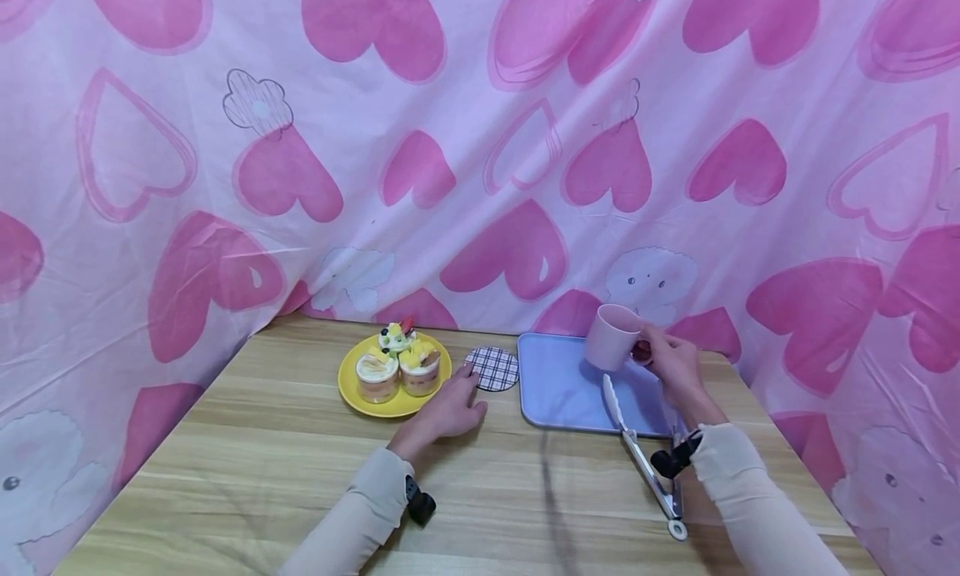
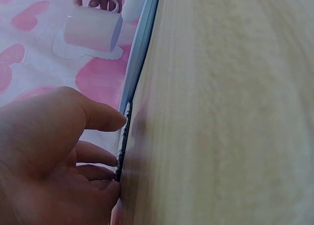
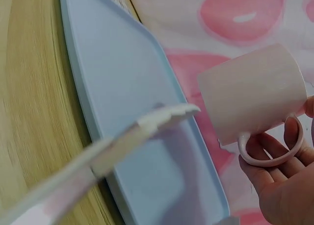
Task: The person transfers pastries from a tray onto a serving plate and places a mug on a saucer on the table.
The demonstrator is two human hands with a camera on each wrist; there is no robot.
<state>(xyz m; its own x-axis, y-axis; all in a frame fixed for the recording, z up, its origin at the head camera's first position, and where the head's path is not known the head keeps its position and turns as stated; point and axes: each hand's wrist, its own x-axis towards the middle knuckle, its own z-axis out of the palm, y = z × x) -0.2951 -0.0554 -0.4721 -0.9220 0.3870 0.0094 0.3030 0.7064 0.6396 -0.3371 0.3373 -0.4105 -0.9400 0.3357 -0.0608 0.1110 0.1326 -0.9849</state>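
A pink mug (image 1: 612,338) is held up above the blue tray (image 1: 551,384) by my right hand (image 1: 675,372), whose fingers grip the handle. The right wrist view shows those fingers passing through the handle (image 3: 270,161) of the mug. My left hand (image 1: 450,405) reaches to a round checkered coaster (image 1: 495,369) left of the tray, fingertips at its left edge. In the left wrist view the coaster (image 2: 125,132) lies flat on the table, with the thumb and fingers loosely extended toward it.
Metal tongs with pale tips (image 1: 637,455) lean across the tray's front edge, under the right wrist. A yellow plate (image 1: 397,409) with several dessert cups (image 1: 377,378) stands left of the coaster. Behind the wooden table (image 1: 480,493) hangs a pink heart-patterned cloth (image 1: 480,126).
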